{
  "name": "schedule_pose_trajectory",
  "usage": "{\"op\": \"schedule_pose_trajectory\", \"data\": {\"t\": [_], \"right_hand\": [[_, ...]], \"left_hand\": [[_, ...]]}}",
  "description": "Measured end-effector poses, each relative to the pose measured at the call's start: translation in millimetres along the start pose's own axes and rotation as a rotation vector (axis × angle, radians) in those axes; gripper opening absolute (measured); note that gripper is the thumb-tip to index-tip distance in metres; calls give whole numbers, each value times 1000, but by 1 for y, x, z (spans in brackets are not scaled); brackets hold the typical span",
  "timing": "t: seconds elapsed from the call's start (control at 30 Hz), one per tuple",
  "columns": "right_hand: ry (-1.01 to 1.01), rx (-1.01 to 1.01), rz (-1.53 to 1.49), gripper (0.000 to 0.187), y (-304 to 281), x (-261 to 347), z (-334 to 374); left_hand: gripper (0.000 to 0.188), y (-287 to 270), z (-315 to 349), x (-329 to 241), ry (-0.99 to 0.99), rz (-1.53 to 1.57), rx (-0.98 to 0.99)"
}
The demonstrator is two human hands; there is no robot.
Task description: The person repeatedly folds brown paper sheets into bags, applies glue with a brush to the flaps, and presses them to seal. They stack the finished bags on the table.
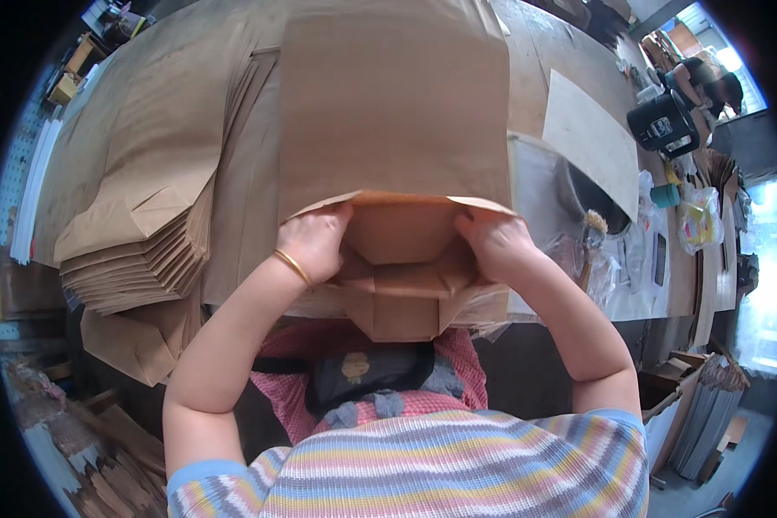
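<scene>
A large brown paper bag [393,112] lies flat on the table, its near end spread open toward me. My left hand [313,242], with a gold bangle on the wrist, grips the left corner of that opened end. At the opposite corner, my right hand [495,242] pinches the paper between thumb and fingers. Between the hands, the folded inner panels show, and a flap hangs over the table's near edge. Fingers of both hands are partly hidden by the paper.
A fanned stack of brown paper bags [138,250] lies at left. On the right are a brush [594,229], a pale sheet [591,138], clear plastic and a teal cup [664,195]. Another person [708,86] is at the far right by a black container [662,125].
</scene>
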State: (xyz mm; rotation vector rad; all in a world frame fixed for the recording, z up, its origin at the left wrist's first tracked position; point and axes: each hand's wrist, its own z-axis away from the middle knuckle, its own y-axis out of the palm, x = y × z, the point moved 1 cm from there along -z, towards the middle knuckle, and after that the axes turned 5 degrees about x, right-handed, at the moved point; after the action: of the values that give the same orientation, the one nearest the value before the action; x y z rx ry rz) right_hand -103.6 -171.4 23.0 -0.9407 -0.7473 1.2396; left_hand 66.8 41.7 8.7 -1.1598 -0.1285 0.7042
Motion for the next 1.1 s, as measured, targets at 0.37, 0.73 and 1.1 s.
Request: {"op": "schedule_pose_trajectory", "data": {"t": [0.37,0.73,1.1], "right_hand": [[-42,22,-446,14,-3,0,-20],[180,-521,7,32,11,-75,128],[266,-908,-945,12,30,-193,126]], "left_hand": [[30,-3,-1,13,210,310,109],[42,0,-7,-8,89,518,120],[54,-5,20,-26,262,-119,-67]]}}
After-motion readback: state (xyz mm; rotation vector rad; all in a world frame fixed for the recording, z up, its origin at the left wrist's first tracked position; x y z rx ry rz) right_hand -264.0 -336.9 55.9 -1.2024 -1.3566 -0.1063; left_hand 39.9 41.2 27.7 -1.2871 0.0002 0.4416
